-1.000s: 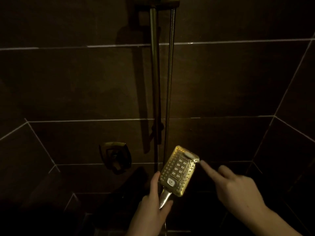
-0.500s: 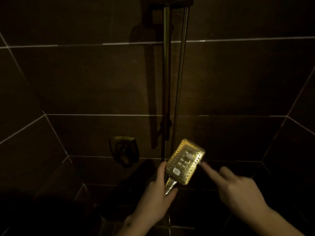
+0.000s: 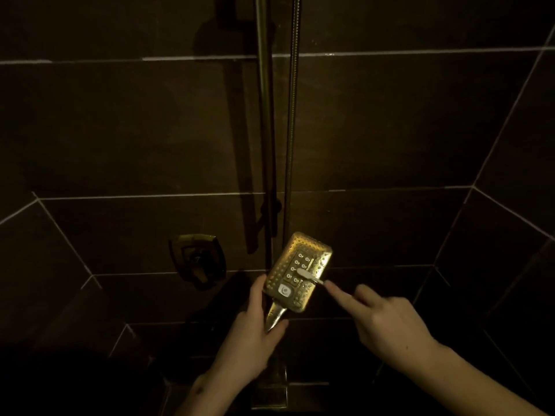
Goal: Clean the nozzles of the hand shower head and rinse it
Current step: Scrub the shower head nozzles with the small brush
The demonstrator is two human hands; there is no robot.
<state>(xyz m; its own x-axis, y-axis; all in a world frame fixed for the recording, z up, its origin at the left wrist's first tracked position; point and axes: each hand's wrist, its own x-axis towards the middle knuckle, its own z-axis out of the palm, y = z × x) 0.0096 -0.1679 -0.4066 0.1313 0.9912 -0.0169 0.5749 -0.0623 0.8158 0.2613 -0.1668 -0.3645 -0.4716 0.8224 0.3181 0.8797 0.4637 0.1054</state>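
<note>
My left hand (image 3: 255, 328) wraps the shiny handle of the gold rectangular hand shower head (image 3: 297, 271), perforated face up. Right hand (image 3: 387, 322) pinches a small white brush (image 3: 309, 276) laid across the nozzles. Behind: ribbed metal hose (image 3: 290, 145), dark glossy tiles (image 3: 120, 130).

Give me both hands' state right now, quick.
Left hand: grips the handle of the gold rectangular metal shower head.
Right hand: holds a small pale brush, index finger extended along it, bristle end on the nozzles.

Very dim, warm-tinted; corners black, wide-angle bowing.
</note>
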